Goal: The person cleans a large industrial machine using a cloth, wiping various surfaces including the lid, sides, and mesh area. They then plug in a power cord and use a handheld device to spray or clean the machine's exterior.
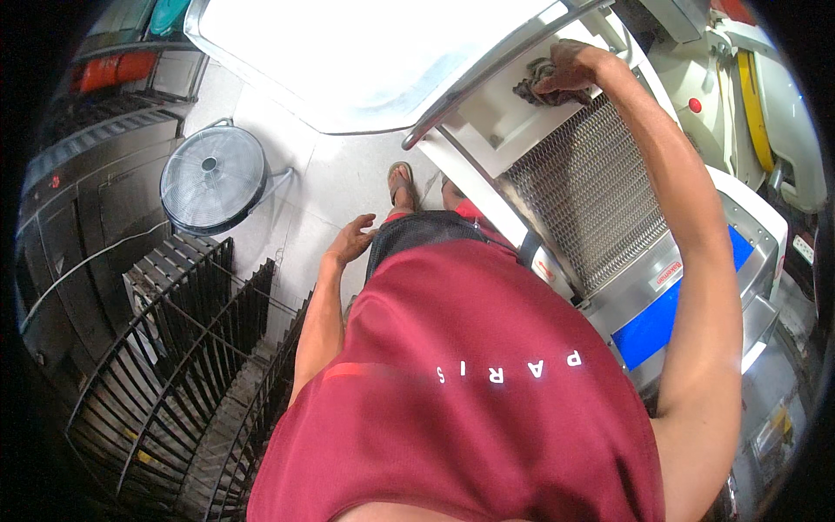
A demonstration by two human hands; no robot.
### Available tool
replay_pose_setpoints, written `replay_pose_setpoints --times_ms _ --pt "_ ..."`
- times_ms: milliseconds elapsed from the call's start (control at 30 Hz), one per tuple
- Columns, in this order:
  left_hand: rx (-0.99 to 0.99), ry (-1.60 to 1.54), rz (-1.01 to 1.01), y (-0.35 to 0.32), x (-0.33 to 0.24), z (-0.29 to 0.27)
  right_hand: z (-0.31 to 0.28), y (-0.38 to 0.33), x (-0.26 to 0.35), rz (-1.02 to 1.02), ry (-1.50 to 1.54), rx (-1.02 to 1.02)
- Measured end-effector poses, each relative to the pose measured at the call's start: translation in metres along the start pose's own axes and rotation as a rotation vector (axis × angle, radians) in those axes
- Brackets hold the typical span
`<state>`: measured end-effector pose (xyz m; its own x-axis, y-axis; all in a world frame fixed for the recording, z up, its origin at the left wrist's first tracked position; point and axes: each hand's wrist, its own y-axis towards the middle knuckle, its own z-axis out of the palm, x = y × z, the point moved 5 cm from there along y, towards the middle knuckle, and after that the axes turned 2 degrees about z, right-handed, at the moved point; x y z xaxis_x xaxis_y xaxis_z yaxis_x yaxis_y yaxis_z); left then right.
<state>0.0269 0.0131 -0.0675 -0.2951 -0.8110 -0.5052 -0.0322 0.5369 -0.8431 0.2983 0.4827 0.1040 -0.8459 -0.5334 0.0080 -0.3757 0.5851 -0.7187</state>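
Observation:
My right hand (570,70) is stretched out ahead and presses a crumpled dark rag (541,87) against the white metal frame at the top of a machine. Just below the rag runs the machine's wire mesh conveyor belt (587,196). My left hand (352,239) hangs at my side with its fingers loosely apart, holding nothing, above the pale floor and next to my dark shorts. My red shirt fills the lower middle of the view.
A round floor fan (211,178) stands at left on the pale floor. Black wire racks (200,348) crowd the lower left. A large pale tilted lid (365,52) with a metal bar hangs overhead. More machines (765,104) stand at right; my sandalled foot (402,184) is ahead.

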Motion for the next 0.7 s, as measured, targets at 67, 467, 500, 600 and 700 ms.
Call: replay_pose_setpoints --times_ms 67,467,500,600,700 --pt "0.019 -0.026 0.007 0.001 -0.004 0.000 -0.001 0.003 0.001 -0.026 -0.052 -0.017" --pt "-0.016 0.072 -0.044 0.017 -0.010 -0.010 0.027 0.021 0.014 -0.244 -0.097 -0.227" --pt "-0.023 0.058 -0.037 0.017 -0.011 -0.011 0.023 0.019 0.014 -0.235 -0.111 -0.220" --pt "-0.049 0.033 -0.022 0.015 -0.009 -0.014 0.007 0.012 0.010 -0.198 -0.165 -0.216" --pt "-0.072 0.047 -0.024 0.017 -0.006 -0.017 0.018 0.039 -0.027 -0.167 -0.275 -0.240"
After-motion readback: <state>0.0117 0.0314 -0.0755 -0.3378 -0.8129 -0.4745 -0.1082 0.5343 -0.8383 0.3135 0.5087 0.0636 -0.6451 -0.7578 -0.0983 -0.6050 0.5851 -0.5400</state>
